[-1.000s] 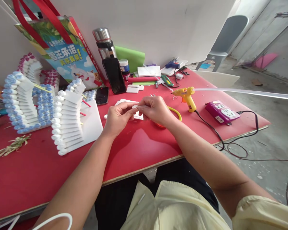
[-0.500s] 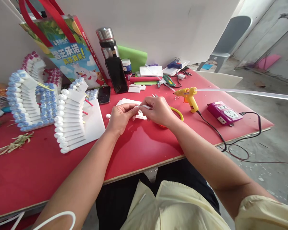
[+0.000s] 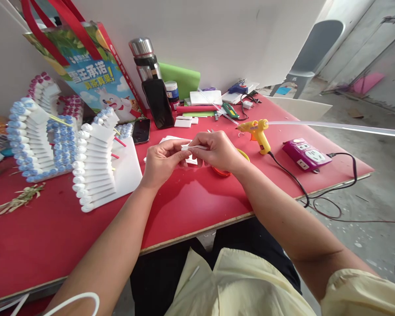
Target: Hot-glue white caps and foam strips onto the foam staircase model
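Note:
Over the middle of the red table (image 3: 191, 202), my left hand (image 3: 161, 161) and my right hand (image 3: 215, 151) meet and pinch a small white strip (image 3: 188, 148) between their fingertips. Both hands are closed on it. Under them lie flat white foam pieces (image 3: 171, 141) and a yellow-and-red ring (image 3: 232, 169), partly hidden by my right hand. To the left stands a white stepped foam model (image 3: 97, 169) with rounded white ends.
A yellow glue gun (image 3: 257, 131) stands right of my hands, its black cord running to a purple power strip (image 3: 304, 154). A blue-beaded model (image 3: 36, 140), a printed bag (image 3: 88, 74), a steel flask (image 3: 145, 57) and two phones (image 3: 158, 103) sit behind.
My hands have stayed together on the white strip, with only small turns of the fingers. The view has shifted slightly.

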Demonstrator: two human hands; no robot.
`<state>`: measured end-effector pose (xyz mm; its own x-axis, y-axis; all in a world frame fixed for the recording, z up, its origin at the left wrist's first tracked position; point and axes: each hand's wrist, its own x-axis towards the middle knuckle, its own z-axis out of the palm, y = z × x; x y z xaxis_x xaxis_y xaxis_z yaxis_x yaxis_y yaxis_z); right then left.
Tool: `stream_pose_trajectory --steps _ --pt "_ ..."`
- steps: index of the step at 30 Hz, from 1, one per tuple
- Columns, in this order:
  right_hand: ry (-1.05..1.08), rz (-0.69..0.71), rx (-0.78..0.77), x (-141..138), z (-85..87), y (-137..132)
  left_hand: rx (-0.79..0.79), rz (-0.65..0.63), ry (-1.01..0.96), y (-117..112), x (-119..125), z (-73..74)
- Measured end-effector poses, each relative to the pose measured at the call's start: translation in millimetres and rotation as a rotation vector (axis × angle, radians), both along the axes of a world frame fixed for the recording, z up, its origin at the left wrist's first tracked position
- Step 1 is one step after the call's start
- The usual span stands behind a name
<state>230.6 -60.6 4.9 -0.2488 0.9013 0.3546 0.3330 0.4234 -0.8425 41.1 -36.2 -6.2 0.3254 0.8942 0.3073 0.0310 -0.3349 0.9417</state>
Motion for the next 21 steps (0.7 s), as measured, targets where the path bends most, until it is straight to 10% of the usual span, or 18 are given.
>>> stream_pose_trajectory --steps 21 --pt "-0.048 -0.048 0.05 -0.7 -4.0 2.8 0.047 0.048 0.068 1.4 0.0 -3.0"
